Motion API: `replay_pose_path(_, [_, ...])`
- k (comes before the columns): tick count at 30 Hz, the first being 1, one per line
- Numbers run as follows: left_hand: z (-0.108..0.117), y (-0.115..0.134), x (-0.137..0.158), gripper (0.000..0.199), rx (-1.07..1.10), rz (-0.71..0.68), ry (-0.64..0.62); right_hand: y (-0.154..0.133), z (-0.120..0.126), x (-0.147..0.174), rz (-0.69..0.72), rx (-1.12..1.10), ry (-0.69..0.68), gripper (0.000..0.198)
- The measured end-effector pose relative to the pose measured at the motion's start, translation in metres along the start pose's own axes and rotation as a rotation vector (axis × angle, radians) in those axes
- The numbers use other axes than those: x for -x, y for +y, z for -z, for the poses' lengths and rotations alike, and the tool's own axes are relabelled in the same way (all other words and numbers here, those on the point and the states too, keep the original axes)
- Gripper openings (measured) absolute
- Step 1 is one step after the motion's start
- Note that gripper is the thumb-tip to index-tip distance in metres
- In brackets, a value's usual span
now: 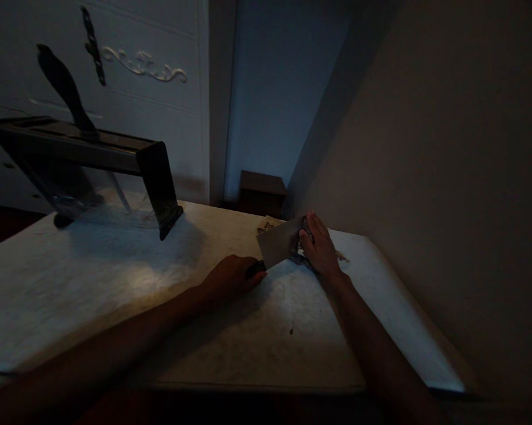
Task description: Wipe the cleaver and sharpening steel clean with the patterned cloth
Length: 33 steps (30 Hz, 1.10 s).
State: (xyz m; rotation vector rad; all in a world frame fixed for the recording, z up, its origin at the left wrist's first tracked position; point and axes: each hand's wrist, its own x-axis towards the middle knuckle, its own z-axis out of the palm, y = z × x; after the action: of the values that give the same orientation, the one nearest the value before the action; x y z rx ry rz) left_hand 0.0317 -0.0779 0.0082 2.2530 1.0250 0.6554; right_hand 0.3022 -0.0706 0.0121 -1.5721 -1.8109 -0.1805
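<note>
My left hand [230, 278] is closed round the dark handle of a cleaver [275, 244], whose broad blade points up and to the right. At the blade's far end, my right hand [321, 245] presses a crumpled cloth [302, 258] against the metal. Part of the cloth hangs below the fingers onto the white tabletop. Behind the blade, a pale piece with a dark pattern [266, 224] shows; I cannot tell whether it belongs to the same cloth. The room is dim, so fine detail on the blade is lost.
On the left of the white table [248, 354] stands a clear-sided knife block [154, 183] with a dark handle sticking up from it. A white cabinet [159, 112] is behind. A small brown cabinet [262, 184] sits beyond the table; a wall [425, 153] rises along the right.
</note>
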Motion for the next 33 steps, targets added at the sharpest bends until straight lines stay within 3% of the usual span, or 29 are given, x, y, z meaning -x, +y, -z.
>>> replay_pose_path(6, [0.008, 0.003, 0.000, 0.038, 0.008, 0.013, -0.090, 0.004, 0.004, 0.002, -0.174, -0.115, 0.040, 0.065])
replay_pose_path(9, [0.011, 0.003, 0.000, 0.042, 0.025, 0.054, -0.103, 0.004, 0.003, 0.003, -0.238, -0.129, 0.127, 0.065])
replay_pose_path(12, [0.011, 0.002, -0.001, 0.043, 0.068, 0.090, -0.075, 0.003, 0.003, 0.003, -0.259, -0.129, 0.216, 0.061])
replay_pose_path(18, [0.011, 0.002, -0.003, 0.044, 0.123, 0.164, -0.039, -0.002, 0.010, 0.003, -0.274, -0.162, 0.143, 0.041])
replay_pose_path(21, [0.012, 0.001, -0.003, 0.045, 0.117, 0.151, -0.053, -0.001, 0.013, 0.002, -0.309, -0.215, 0.226, 0.038])
replay_pose_path(26, [0.016, 0.000, -0.003, 0.043, 0.101, 0.068, -0.121, 0.013, 0.019, -0.005, -0.487, -0.491, 0.552, 0.035])
replay_pose_path(28, [0.018, 0.000, -0.003, 0.042, 0.099, 0.031, -0.147, 0.020, 0.021, -0.008, -0.566, -0.651, 0.618, 0.032])
replay_pose_path(30, [0.020, 0.001, -0.003, 0.042, 0.095, 0.015, -0.167, 0.024, 0.022, -0.009, -0.604, -0.814, 0.593, 0.029])
replay_pose_path(33, [0.021, 0.002, -0.003, 0.042, 0.102, -0.005, -0.204, 0.021, 0.022, -0.009, -0.599, -1.022, 0.445, 0.030])
